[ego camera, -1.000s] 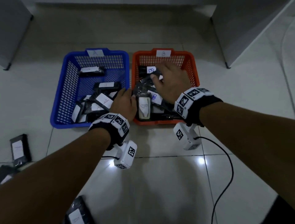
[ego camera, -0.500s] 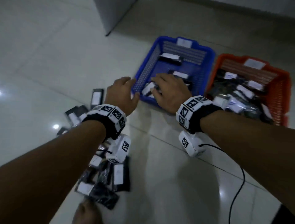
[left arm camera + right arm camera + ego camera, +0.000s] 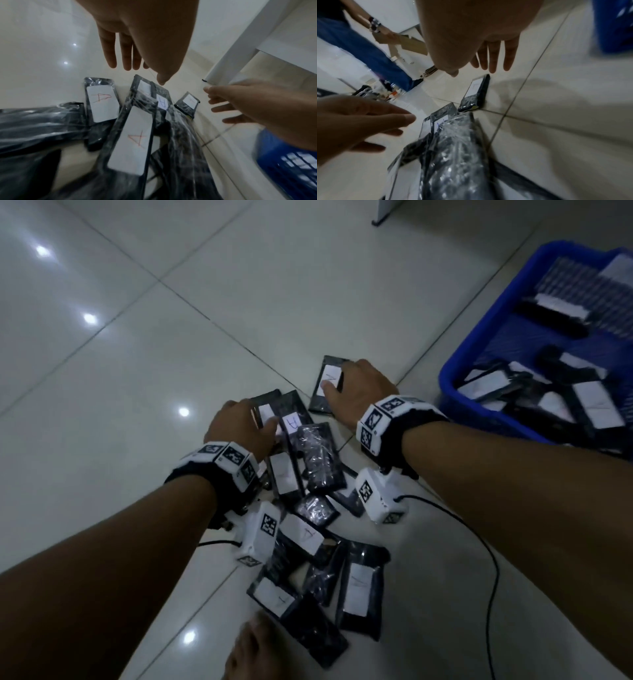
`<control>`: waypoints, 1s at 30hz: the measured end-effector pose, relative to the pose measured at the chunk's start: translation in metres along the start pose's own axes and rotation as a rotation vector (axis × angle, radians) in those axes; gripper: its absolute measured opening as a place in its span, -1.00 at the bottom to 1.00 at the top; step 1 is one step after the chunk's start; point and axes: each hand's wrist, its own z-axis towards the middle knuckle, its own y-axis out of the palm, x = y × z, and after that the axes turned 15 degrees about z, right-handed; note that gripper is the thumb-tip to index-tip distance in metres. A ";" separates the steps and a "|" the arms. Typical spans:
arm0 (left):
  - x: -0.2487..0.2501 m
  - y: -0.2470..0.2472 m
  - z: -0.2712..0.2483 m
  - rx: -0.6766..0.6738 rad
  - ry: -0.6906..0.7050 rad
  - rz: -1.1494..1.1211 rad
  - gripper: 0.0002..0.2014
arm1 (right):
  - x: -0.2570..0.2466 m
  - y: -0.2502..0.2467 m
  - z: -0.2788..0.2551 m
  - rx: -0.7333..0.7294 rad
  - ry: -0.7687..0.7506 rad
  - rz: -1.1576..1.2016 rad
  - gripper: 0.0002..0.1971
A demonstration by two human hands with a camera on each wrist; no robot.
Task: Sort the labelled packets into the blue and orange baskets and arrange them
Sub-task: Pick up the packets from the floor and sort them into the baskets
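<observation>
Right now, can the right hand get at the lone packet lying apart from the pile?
Probably yes. The right hand hovers open right at the lone packet, fingers spread above its label, and nothing lies on top of it or between them.

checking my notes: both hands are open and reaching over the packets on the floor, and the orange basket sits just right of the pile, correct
Not quite: the basket right of the pile is the blue basket, as the head view shows; no orange one is visible. Otherwise correct: left hand and right hand are open over the packets on the floor.

Black packets (image 3: 322, 457) with white labels (image 3: 283, 474), blue basket (image 3: 479, 344), pale grey floor tiles (image 3: 239, 285).
</observation>
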 end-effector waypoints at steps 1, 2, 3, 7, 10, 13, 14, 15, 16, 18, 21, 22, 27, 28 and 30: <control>0.000 0.004 0.010 0.014 -0.016 -0.024 -0.54 | -0.001 0.009 0.008 0.017 0.062 0.029 -0.50; 0.001 0.008 0.019 0.025 -0.019 -0.044 -0.53 | -0.001 0.017 0.015 0.035 0.117 0.041 -0.45; 0.004 0.012 0.028 0.036 -0.007 -0.058 -0.51 | -0.002 0.024 0.021 0.057 0.159 0.030 -0.41; 0.019 0.021 0.053 0.020 0.132 -0.026 -0.38 | 0.000 0.040 0.036 0.080 0.202 -0.101 -0.26; 0.025 0.022 0.065 -0.034 0.167 0.067 -0.35 | 0.006 0.038 0.038 0.013 0.189 -0.061 -0.37; 0.029 0.019 0.069 -0.100 0.149 0.079 -0.45 | 0.012 0.028 0.027 -0.038 0.210 0.022 -0.52; 0.030 0.020 0.070 -0.125 0.147 0.077 -0.50 | 0.013 0.025 0.022 -0.054 0.213 0.050 -0.53; 0.032 0.020 0.069 -0.152 0.136 0.065 -0.52 | 0.014 0.021 0.015 -0.067 0.209 0.070 -0.53; 0.034 0.021 0.069 -0.189 0.120 0.043 -0.51 | 0.014 0.018 0.007 -0.072 0.205 0.078 -0.54; 0.040 0.022 0.064 -0.267 0.083 -0.008 -0.54 | 0.016 0.012 -0.009 -0.061 0.188 0.074 -0.56; 0.048 0.016 0.053 -0.267 0.075 -0.077 -0.69 | 0.020 -0.001 -0.030 -0.063 0.115 0.126 -0.57; 0.050 0.015 0.049 -0.258 0.074 -0.095 -0.66 | 0.021 -0.007 -0.036 -0.059 0.104 0.147 -0.57; 0.055 0.011 0.019 -0.289 0.527 0.258 -0.30 | 0.030 -0.038 -0.057 0.020 0.093 0.204 -0.56; 0.057 0.010 0.014 -0.268 0.635 0.327 -0.29 | 0.033 -0.043 -0.060 0.023 0.096 0.212 -0.56; 0.066 0.012 0.006 -0.229 0.765 0.309 -0.34 | 0.040 -0.050 -0.066 0.017 0.101 0.208 -0.56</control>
